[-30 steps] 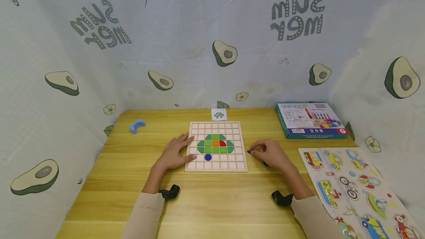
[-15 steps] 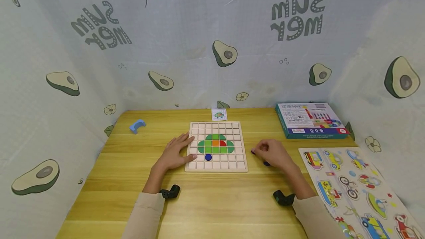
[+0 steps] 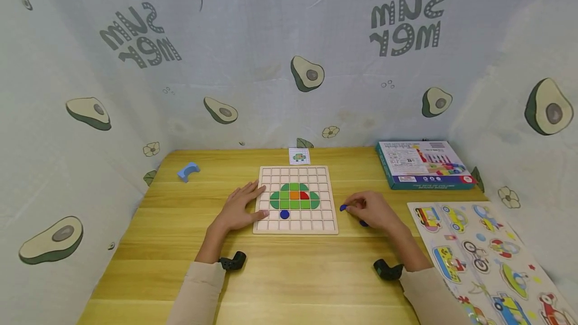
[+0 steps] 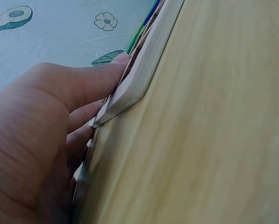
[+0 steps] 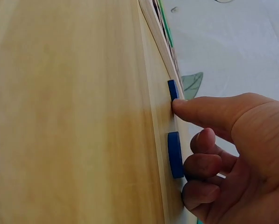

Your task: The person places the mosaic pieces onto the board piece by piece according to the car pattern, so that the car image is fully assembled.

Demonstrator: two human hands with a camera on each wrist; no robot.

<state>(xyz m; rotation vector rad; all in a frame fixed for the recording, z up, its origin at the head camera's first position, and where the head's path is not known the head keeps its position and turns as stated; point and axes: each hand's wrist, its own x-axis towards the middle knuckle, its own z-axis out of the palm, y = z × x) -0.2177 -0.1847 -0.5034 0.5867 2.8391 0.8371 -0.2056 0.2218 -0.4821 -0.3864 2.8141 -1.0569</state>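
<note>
A wooden grid board (image 3: 297, 171) lies mid-table, with green, orange and red tiles forming a car-like shape (image 3: 290, 204). Below the shape, on the board, sits a blue disc (image 3: 284, 214). My left hand (image 3: 238, 206) rests at the board's left edge, fingers spread and thumb over its rim; in the left wrist view the thumb (image 4: 92, 84) lies along that rim. Right of the board, my right hand (image 3: 371, 209) pinches a small blue piece (image 3: 343, 207) between thumb and forefinger. A second blue piece (image 5: 175, 155) lies on the table under the curled fingers.
A small pattern card (image 3: 299, 156) stands behind the board. To the far left is a light-blue arch block (image 3: 187, 171). A boxed toy set (image 3: 422, 164) sits back right, and a vehicle picture puzzle board (image 3: 467, 232) lies along the right side.
My right hand has shifted slightly right, away from the board, and the blue piece at its fingertips has turned a little. My left hand stays in place on the board.
</note>
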